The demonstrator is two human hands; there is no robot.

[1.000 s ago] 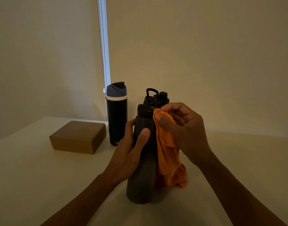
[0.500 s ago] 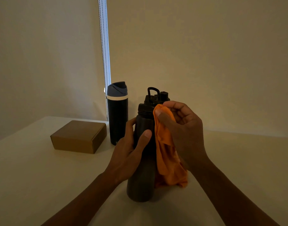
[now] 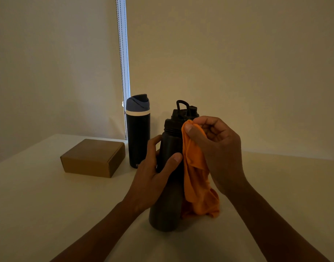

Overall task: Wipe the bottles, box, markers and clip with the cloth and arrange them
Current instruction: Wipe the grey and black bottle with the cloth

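Left hand [image 3: 153,178] grips grey bottle [image 3: 168,186] upright on surface [image 3: 49,205], right hand [image 3: 215,152] pinches orange cloth [image 3: 196,186] against its neck.

tall dark grey metal bottle [image 3: 168,186]: plain charcoal body, black cap | soft orange cloth [image 3: 196,182]: solid orange | cylindrical black tumbler bottle [image 3: 137,140]: black body, 1 white band, slate-blue lid | flat brown cardboard box [image 3: 92,157]: plain tan | smooth white table [image 3: 39,205]: off-white | painted wall [image 3: 238,63]: beige
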